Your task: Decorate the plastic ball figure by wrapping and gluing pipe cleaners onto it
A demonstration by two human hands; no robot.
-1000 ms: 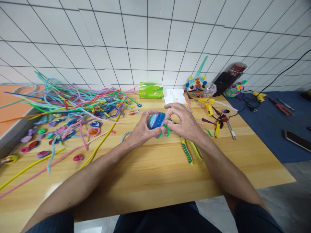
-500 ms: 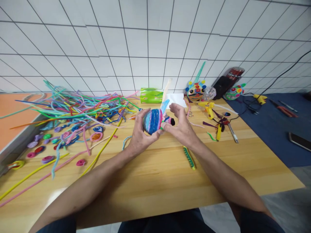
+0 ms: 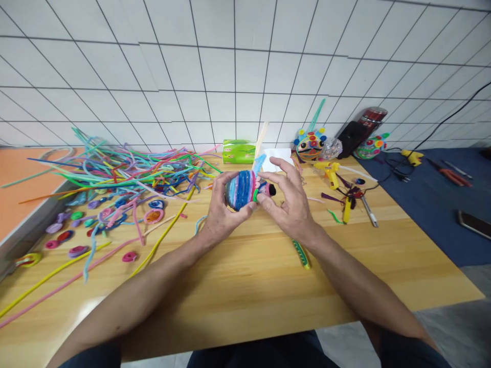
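The left hand (image 3: 222, 208) is curved around the left side of a round, striped ball wrapped in fuzzy blue, purple and pink strands (image 3: 242, 190), holding it up above the middle of the pale wooden tabletop (image 3: 230, 278). The right hand (image 3: 290, 202) is half open at the ball's right side — its thumb by a small green fuzzy piece (image 3: 255, 194), its fingers bent and spread; whether it grips anything, I cannot tell. A light-blue fuzzy piece (image 3: 259, 162) rises from the top, a pale stick (image 3: 261, 138) above it, and a black round tip (image 3: 272, 189) shows near the right palm.

Behind the ball sits a green printed packet (image 3: 238, 152), with a white sheet of paper (image 3: 283, 153) beside it. A tangled heap of many-coloured fuzzy stems (image 3: 141, 166) lies to the left; to the right, a yellow glue gun (image 3: 329, 173). Nearer, a green-and-yellow tool handle (image 3: 300, 254) lies just below the right wrist.
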